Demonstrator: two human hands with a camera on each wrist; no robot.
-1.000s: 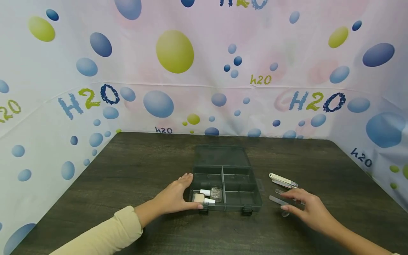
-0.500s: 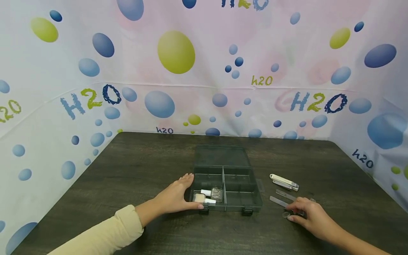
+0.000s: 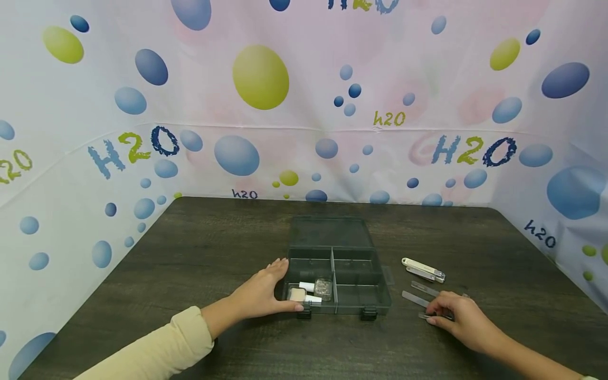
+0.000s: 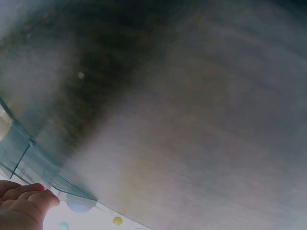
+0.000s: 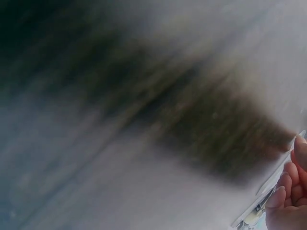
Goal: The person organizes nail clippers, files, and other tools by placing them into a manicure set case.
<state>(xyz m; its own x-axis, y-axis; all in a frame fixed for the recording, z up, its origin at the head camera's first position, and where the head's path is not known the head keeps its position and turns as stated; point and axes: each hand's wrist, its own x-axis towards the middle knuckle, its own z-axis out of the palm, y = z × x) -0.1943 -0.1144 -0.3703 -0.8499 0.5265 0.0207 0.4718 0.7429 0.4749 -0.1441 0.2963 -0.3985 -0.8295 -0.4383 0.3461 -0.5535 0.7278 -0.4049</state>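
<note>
A smoky see-through organizer box (image 3: 361, 293) stands with its lid (image 3: 331, 232) raised behind it. Two nail polish bottles with white caps, one beige (image 3: 297, 295) and one glittery (image 3: 323, 289), lie in its front left compartment. My left hand (image 3: 258, 291) rests against the box's front left corner, thumb on the front edge and fingers along the left side. Right of the box, my right hand (image 3: 458, 318) pinches a small clear piece with a rounded end (image 3: 424, 315) between thumb and fingers; its far part is hidden by the hand.
Two narrow clear strips, one nearer (image 3: 414, 298) and one farther (image 3: 424, 288), lie beside my right hand. Beyond them are cream-and-metal nail clippers (image 3: 423, 269). A patterned curtain (image 3: 304, 158) stands behind the dark wooden table (image 3: 228, 232).
My right hand has come down over the clear pieces and taken hold of the round-ended one, which now tilts edge-on. The left hand and the box have stayed in place.
</note>
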